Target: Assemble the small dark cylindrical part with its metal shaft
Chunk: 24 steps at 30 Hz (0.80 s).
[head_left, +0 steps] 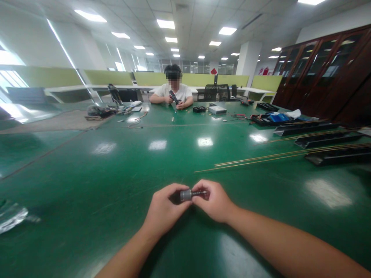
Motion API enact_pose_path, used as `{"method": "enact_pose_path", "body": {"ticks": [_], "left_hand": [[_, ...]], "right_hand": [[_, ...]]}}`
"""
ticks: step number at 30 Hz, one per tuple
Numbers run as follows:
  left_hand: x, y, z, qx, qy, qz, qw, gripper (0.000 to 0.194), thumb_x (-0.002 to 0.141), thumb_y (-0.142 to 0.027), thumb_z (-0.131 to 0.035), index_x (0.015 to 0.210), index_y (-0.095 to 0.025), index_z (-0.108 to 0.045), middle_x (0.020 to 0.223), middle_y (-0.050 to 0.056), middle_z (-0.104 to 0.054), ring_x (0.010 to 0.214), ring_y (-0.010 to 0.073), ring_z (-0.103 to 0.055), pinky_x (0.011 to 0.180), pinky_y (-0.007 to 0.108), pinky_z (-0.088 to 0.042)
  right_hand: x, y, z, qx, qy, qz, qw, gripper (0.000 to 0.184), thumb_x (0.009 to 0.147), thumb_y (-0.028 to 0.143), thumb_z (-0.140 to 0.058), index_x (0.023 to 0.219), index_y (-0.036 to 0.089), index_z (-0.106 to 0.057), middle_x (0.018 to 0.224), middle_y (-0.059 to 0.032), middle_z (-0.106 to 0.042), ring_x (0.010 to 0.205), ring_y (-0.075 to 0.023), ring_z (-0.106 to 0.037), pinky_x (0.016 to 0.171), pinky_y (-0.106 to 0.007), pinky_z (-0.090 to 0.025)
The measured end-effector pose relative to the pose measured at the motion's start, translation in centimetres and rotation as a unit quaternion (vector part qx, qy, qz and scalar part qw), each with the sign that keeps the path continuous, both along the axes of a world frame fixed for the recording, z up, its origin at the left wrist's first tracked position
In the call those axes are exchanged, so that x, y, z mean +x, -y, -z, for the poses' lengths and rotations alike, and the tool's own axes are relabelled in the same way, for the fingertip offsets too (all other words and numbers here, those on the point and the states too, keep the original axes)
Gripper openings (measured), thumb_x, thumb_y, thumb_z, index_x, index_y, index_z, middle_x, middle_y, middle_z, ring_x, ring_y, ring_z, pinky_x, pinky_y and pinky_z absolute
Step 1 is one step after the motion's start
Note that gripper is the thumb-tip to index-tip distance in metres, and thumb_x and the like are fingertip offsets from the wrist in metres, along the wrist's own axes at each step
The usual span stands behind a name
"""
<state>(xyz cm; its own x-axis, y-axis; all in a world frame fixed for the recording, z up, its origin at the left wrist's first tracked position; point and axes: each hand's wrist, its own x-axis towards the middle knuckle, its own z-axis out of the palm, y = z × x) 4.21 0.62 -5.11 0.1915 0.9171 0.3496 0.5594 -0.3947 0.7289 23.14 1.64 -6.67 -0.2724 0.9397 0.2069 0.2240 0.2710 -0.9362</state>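
Observation:
My left hand (165,206) grips a short grey metal cylinder (186,195) between thumb and fingers. From the cylinder's right side sticks out a thin dark shaft (198,193) with rings or coils along it and a narrow tip. The fingers and thumb of my right hand (216,200) close around this shaft, near where it meets the cylinder. Both hands hold the one metal part just above the green table (130,166), the shaft pointing right. The fingers hide some of the part, and its exact kind is too small to tell.
Thin brass-coloured rods (246,160) lie to the right, by black metal channels (336,154). Beyond them sits a tray of tools and bags (278,117). Across the table a person (185,92) holds a dark tool. Clear plastic (11,218) lies at left.

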Motion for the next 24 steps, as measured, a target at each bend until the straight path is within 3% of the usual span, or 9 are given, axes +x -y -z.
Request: {"method": "enact_pose_path", "body": {"ticks": [7, 24], "left_hand": [[-0.01, -0.03, -0.02, -0.018, 0.007, -0.008, 1.0, 0.022, 0.071, -0.029, -0.078, 0.092, -0.025, -0.074, 0.09, 0.0, -0.074, 0.082, 0.0191, -0.068, 0.078, 0.029, -0.055], [-0.32, -0.29, 0.26, -0.044, 0.016, -0.023, 0.999, 0.027, 0.067, -0.032, -0.081, 0.093, -0.027, -0.076, 0.094, -0.001, -0.074, 0.086, 0.0197, -0.069, 0.083, 0.029, -0.054]], "right_hand": [[0.03, -0.52, 0.15, -0.032, -0.033, -0.013, 0.999, 0.012, 0.071, 0.017, -0.068, 0.083, 0.015, -0.068, 0.08, -0.004, -0.071, 0.075, -0.0185, -0.068, 0.074, -0.03, -0.054], [0.19, -0.67, 0.2, -0.035, -0.029, -0.007, 0.999, 0.011, 0.071, 0.019, -0.068, 0.081, 0.014, -0.069, 0.077, -0.0051, -0.071, 0.071, -0.0187, -0.067, 0.071, -0.03, -0.054]]}}
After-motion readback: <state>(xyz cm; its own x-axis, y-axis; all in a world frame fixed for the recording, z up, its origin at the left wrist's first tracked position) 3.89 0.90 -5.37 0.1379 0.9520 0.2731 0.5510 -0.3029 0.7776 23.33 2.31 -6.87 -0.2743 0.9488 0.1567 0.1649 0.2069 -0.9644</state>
